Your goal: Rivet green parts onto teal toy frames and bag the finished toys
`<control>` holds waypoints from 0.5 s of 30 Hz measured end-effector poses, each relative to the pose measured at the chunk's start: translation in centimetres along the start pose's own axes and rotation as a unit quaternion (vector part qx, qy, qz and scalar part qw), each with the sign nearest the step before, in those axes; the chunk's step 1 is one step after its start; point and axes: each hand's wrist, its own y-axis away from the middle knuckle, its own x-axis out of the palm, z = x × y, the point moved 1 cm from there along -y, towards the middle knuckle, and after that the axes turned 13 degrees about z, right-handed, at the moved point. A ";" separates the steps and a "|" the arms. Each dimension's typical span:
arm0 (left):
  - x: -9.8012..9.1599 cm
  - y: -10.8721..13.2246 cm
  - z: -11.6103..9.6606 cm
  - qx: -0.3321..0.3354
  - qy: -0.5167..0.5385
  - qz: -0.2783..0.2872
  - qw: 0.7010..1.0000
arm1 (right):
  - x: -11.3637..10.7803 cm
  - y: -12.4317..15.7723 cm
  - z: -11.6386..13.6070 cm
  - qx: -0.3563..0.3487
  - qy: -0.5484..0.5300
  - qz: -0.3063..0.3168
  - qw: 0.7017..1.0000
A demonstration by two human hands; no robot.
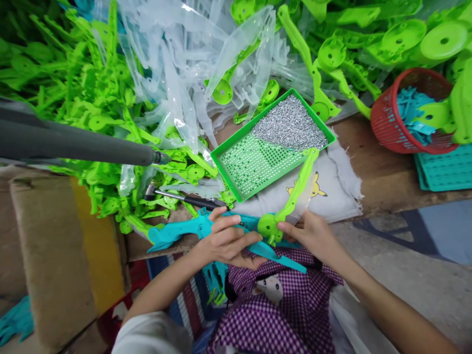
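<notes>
Left hand [229, 241] is wrapped round a long blue plastic piece [184, 228] at the bench's [368, 172] near edge; right hand [311, 230] is pinching a lime-green, disc-ended plastic arm [297, 191] right against it.

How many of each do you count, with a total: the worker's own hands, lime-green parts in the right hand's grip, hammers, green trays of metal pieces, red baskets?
Hands: 2 (left hand, right hand)
Lime-green part: 1
Hammer: 1
Green tray: 1
Red basket: 1
Total: 6
</notes>
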 end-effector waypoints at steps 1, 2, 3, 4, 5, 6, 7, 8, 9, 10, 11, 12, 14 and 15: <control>-0.2 -0.2 -0.1 0.016 -0.017 -0.044 0.999 | -0.1 0.0 0.0 0.005 -0.007 0.004 1.000; -0.4 -0.5 -0.2 0.034 -0.037 -0.099 0.994 | -0.1 0.0 -0.1 0.008 -0.016 0.008 1.000; -0.6 -0.8 -0.3 0.049 -0.051 -0.141 0.987 | -0.1 0.0 -0.2 0.010 -0.025 0.011 1.000; -0.7 -1.1 -0.4 0.052 -0.057 -0.143 0.987 | -0.1 0.0 -0.3 0.011 -0.031 0.012 0.999; -0.9 -1.4 -0.4 0.052 -0.058 -0.135 0.988 | -0.1 0.1 -0.3 0.011 -0.035 0.010 0.999; -1.0 -1.6 -0.4 0.053 -0.058 -0.126 0.989 | 0.0 0.1 -0.4 0.011 -0.039 0.004 0.999; -1.0 -1.7 -0.4 0.055 -0.057 -0.117 0.990 | 0.0 0.2 -0.5 0.012 -0.041 -0.007 0.999; -1.1 -1.7 -0.4 0.055 -0.057 -0.108 0.991 | 0.1 0.3 -0.6 0.012 -0.043 -0.022 0.999; -1.1 -1.7 -0.4 0.053 -0.058 -0.100 0.992 | 0.2 0.4 -0.6 0.012 -0.047 -0.035 0.998; -1.1 -1.6 -0.3 0.052 -0.059 -0.095 0.992 | 0.3 0.5 -0.7 0.013 -0.052 -0.045 0.998; -1.1 -1.6 -0.3 0.051 -0.061 -0.094 0.992 | 0.3 0.5 -0.7 0.015 -0.057 -0.050 0.997; -1.1 -1.6 -0.3 0.051 -0.063 -0.094 0.992 | 0.4 0.6 -0.7 0.018 -0.061 -0.050 0.997; -1.0 -1.6 -0.3 0.052 -0.063 -0.093 0.992 | 0.4 0.6 -0.6 0.028 -0.067 -0.038 0.997; -1.0 -1.6 -0.2 0.053 -0.062 -0.095 0.992 | 0.3 0.6 -0.6 0.032 -0.067 -0.033 0.997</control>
